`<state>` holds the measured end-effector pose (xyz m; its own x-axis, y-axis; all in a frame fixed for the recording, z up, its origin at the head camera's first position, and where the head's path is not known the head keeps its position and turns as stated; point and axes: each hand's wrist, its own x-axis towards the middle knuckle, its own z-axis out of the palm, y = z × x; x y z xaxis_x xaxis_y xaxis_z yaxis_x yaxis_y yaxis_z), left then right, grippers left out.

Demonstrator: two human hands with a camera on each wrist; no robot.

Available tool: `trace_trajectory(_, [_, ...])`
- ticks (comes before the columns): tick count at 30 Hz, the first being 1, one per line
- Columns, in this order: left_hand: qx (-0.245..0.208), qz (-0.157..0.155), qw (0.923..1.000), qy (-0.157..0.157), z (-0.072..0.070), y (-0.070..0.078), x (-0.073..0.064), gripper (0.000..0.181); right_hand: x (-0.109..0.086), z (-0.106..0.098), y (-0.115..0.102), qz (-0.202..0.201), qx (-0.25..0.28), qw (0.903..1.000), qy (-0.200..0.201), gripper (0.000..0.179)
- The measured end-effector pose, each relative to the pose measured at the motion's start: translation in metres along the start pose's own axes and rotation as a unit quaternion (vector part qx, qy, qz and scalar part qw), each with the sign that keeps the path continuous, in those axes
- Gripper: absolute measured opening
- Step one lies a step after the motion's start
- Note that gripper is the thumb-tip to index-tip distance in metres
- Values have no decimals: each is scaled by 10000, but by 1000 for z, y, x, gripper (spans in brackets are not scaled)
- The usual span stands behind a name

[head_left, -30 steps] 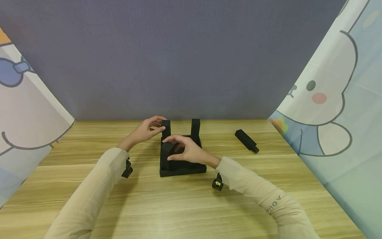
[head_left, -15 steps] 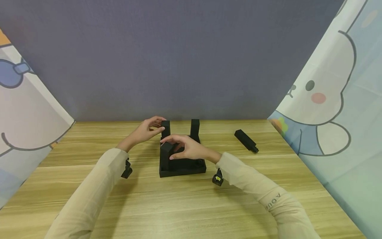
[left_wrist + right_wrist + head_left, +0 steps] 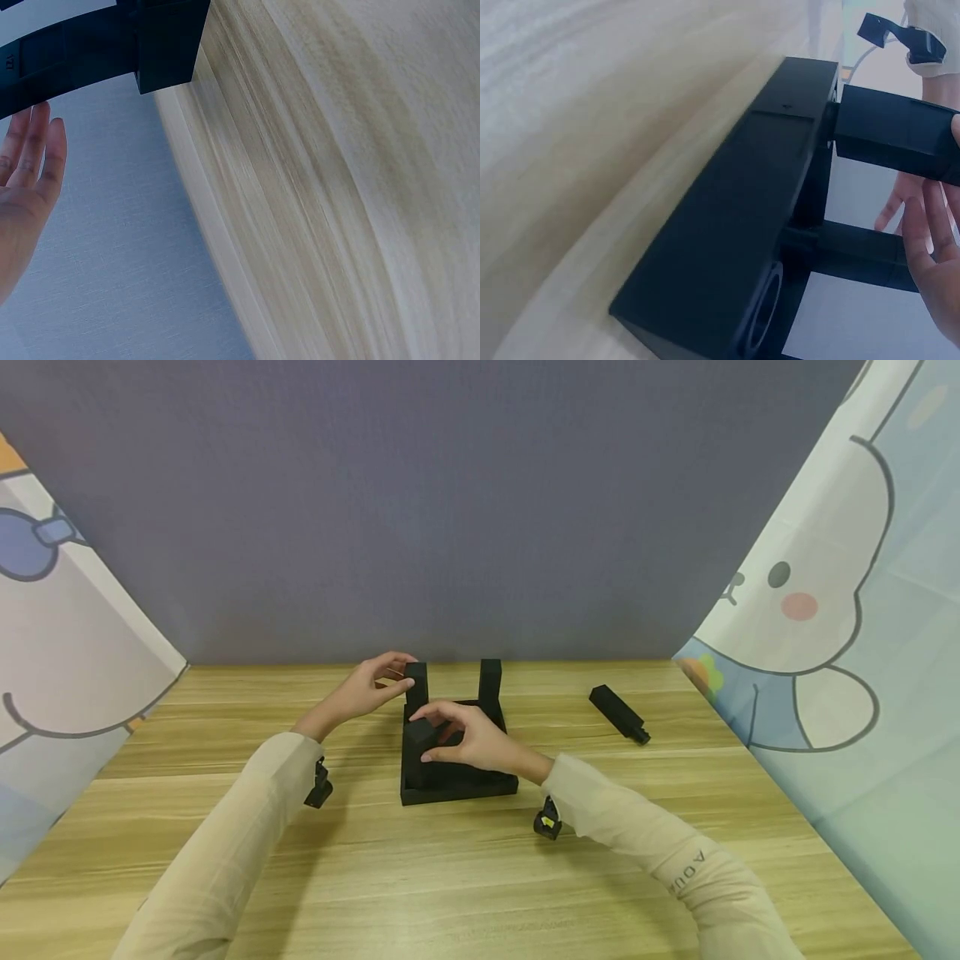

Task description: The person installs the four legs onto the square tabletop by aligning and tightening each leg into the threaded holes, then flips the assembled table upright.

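A black square frame [image 3: 459, 793] lies flat on the table with black square legs standing up from it. My right hand [image 3: 480, 739] pinches the top of the near-left leg [image 3: 415, 760] between thumb and fingers. On the far-left leg [image 3: 417, 681], my left hand [image 3: 363, 687] holds the upper part, with its thumb on the near side. The far-right leg [image 3: 491, 683] stands untouched. In the right wrist view, a round hole [image 3: 766, 311] shows in a corner of the frame, and the gripped leg [image 3: 892, 131] meets another corner.
A loose black leg [image 3: 618, 713] with a narrower peg end lies on the wooden table [image 3: 420, 877] to the right. A grey panel [image 3: 435, 510] rises behind the table. Cloths printed with cartoon figures hang at both sides.
My right hand turned slightly at the near-left leg half a second ago, and its fingers and wrist are now back near their earlier position. My left hand stays put.
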<state>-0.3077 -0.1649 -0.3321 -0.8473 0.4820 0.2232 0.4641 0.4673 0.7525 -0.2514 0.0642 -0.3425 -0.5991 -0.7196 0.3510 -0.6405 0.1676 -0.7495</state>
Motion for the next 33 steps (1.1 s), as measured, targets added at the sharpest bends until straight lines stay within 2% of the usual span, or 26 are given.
trace_trajectory(5, [-36,68,10000,-25,0,-5,1,40,-1,0,-1,26,-109,9999,39,49])
trace_trajectory(12, [-19,51,10000,-31,-1,-5,1,40,2,-8,0,31,-301,9986,-429,55])
trace_trajectory(16, [-26,36,10000,-15,-2,-7,2,40,4,-12,0,-54,-241,9973,-690,55])
trace_trajectory(20, [-70,22,10000,-23,-2,-7,3,40,6,-14,1,-60,-119,9968,-784,53])
trace_trajectory(27, [34,276,9996,94,0,-9,2,39,3,-10,0,10,-178,9984,-532,51])
trace_trajectory(33, [-31,152,9999,2,-1,-6,1,40,-3,-3,2,99,-115,9999,-6,50])
